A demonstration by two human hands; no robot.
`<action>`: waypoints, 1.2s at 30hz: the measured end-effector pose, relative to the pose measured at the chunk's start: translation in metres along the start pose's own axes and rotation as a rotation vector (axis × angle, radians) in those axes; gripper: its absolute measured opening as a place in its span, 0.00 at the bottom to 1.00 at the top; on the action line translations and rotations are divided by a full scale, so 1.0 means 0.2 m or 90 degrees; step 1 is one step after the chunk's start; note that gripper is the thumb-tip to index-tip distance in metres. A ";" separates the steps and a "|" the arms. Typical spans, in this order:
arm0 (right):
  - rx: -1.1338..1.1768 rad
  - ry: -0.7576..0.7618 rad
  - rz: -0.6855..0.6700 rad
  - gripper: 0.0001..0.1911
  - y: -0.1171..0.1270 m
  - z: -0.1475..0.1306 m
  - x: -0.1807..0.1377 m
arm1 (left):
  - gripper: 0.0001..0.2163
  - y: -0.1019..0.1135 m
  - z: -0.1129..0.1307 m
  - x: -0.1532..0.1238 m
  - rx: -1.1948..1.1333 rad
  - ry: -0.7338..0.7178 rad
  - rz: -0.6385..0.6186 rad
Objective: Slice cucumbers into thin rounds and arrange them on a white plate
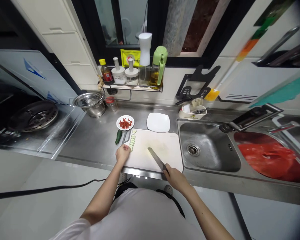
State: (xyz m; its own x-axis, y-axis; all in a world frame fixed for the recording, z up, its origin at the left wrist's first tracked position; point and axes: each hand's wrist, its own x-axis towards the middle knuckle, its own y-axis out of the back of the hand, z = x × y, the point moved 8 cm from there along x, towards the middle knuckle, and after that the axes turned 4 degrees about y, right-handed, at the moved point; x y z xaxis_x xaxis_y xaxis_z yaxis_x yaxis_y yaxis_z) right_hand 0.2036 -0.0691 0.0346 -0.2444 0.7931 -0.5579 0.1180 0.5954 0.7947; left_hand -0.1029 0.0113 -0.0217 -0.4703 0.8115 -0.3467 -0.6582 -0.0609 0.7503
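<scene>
Knife [156, 158] in right hand [175, 177], slices [132, 140] (green-rimmed)

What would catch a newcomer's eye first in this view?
Probably the bright red plastic in the far-right sink basin. Next, the white cutting board at centre, with the right hand holding a kitchen knife angled over it. Cucumber slices line its left side, the left hand at their near end.

i can make out no word or number from here. the yellow packet [125, 56] carries a round red mark and dark print too small to read; the label on the yellow-capped bottle [106, 72] is blurred; the pale panel [55, 83] shows blue angular shapes; the cutting board's [162, 156] faint corner mark is illegible.
</scene>
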 end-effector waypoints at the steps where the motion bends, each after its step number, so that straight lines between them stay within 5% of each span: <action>1: 0.000 -0.001 0.000 0.11 0.00 0.00 0.00 | 0.05 0.01 0.00 0.00 0.010 0.003 0.003; 25: 0.051 0.003 0.005 0.11 0.01 0.01 0.00 | 0.09 0.05 0.05 -0.03 0.055 -0.025 0.056; 36: 0.095 -0.059 0.099 0.14 0.12 -0.02 0.14 | 0.14 0.03 0.41 0.20 0.118 -0.124 0.071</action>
State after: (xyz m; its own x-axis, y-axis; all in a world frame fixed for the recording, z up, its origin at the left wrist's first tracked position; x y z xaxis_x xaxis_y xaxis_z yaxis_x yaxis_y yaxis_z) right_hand 0.1949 -0.0338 0.0394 -0.1231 0.8808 -0.4573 0.2901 0.4726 0.8322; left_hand -0.0778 0.0921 0.0153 -0.4007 0.9030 -0.1553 -0.4811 -0.0631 0.8744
